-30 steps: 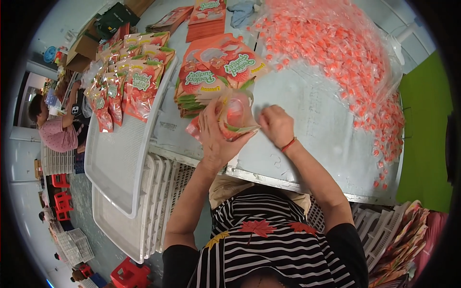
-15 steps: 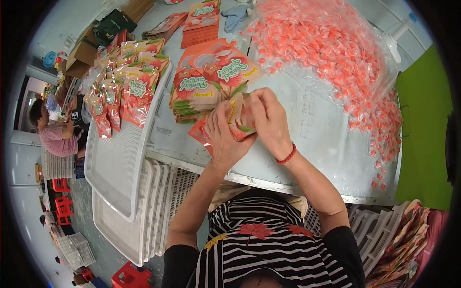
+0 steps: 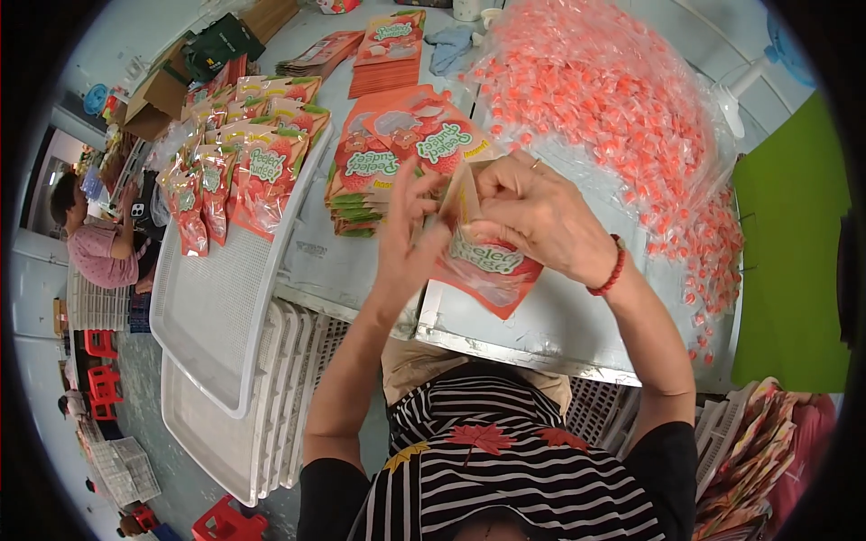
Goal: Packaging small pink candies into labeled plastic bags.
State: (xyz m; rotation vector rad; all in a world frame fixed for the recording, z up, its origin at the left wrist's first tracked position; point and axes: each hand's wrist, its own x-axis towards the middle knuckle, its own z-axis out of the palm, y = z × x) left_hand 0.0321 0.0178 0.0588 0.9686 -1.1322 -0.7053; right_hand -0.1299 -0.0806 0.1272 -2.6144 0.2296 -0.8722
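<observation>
A red and pink candy pouch (image 3: 494, 279) hangs tilted above the near part of the table, its top end up. My right hand (image 3: 550, 216), with a red bracelet at the wrist, is closed on the pouch's upper edge, fingers curled over it. At the pouch's left side is my left hand (image 3: 403, 236), slightly blurred, its fingers stretched and apart; whether its thumb touches the pouch I cannot tell. Just beyond my hands lies a fanned stack of flat pouches (image 3: 365, 167). To the right spreads a big heap of wrapped red candies (image 3: 604, 99), partly under clear plastic.
Filled pouches (image 3: 271, 171) stand on a white mesh tray (image 3: 212, 288) at the left, over stacked trays (image 3: 271, 424). More flat pouches (image 3: 386, 77) and a blue cloth (image 3: 448, 47) lie at the back. A green panel (image 3: 785, 252) borders the right. A person (image 3: 104, 248) sits far left.
The pouch has come nearer to me and right, away from the stack, and now hangs with its front showing. My left hand has come off it and its fingers have spread.
</observation>
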